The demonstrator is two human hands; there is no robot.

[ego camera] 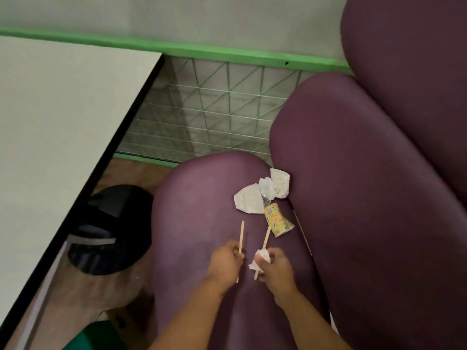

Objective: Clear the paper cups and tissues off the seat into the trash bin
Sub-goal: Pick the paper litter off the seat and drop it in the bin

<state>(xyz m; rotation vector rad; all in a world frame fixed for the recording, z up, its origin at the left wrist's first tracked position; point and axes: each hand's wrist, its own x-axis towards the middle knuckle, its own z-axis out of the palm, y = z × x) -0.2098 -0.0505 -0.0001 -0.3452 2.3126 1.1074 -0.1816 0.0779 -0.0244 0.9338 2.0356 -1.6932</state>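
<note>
On the purple seat (197, 203) lies a small pile against the backrest: a colourful paper cup (277, 220) on its side, a flattened white cup (249, 199), a crumpled tissue (267, 188) and a white dotted cup (280, 183). My left hand (226, 261) grips a thin wooden stick (241, 234). My right hand (274, 267) holds a crumpled tissue (261, 256) together with a second wooden stick (265, 238). Both hands hover over the seat, just in front of the pile.
A black trash bin (108, 228) stands on the floor left of the seat, partly under the white table (63, 122). The purple backrest (366, 198) rises on the right. A green wire grille (214, 109) closes the far side.
</note>
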